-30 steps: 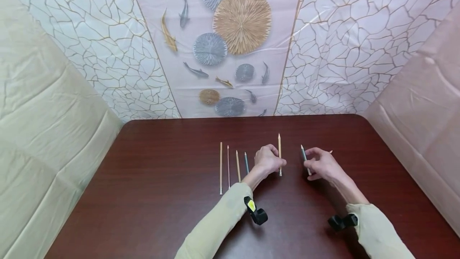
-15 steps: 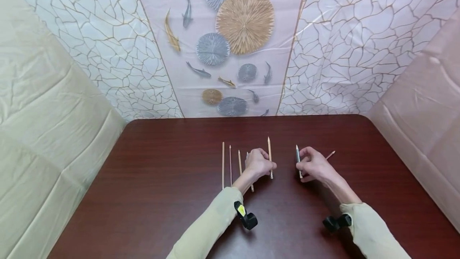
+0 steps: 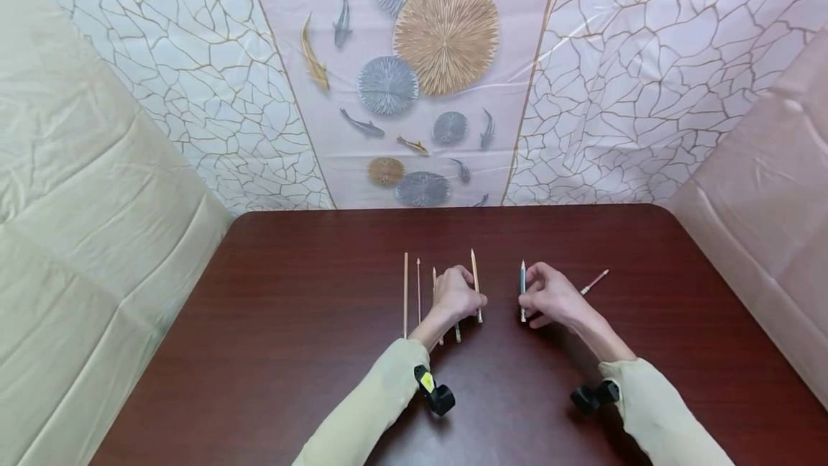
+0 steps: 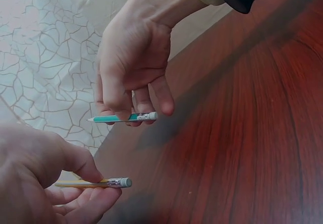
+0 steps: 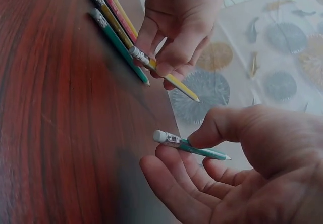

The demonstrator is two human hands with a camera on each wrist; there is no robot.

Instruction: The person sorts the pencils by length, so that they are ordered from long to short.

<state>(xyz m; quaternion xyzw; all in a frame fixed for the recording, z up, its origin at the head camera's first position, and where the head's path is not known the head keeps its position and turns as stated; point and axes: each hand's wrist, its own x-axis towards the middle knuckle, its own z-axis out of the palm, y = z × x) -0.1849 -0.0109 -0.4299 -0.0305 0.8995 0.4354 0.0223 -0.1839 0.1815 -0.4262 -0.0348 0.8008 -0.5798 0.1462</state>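
My left hand (image 3: 458, 295) pinches a yellow pencil (image 3: 475, 275) between thumb and fingers, its point facing away and its eraser end towards me. To the right, my right hand (image 3: 553, 299) pinches a teal pencil (image 3: 522, 279), held roughly parallel to the yellow one with a gap between them. Both pencils appear raised off the table in the wrist views. Beneath and left of my left hand lies a row of pencils: a long yellow one (image 3: 405, 293), a thin pinkish-red one (image 3: 418, 282), an olive one (image 5: 112, 18) and a teal one (image 5: 118, 47), partly covered by my hand.
A short pinkish-red pencil (image 3: 596, 281) lies slanted on the dark red-brown table (image 3: 291, 351), behind my right hand. A patterned sheet (image 3: 446, 121) hangs at the table's far edge, with padded covers (image 3: 97, 236) at both sides.
Both hands have moved left with their pencils, my left hand now over the row. The slanted pinkish-red pencil has come more into view from behind my right hand.
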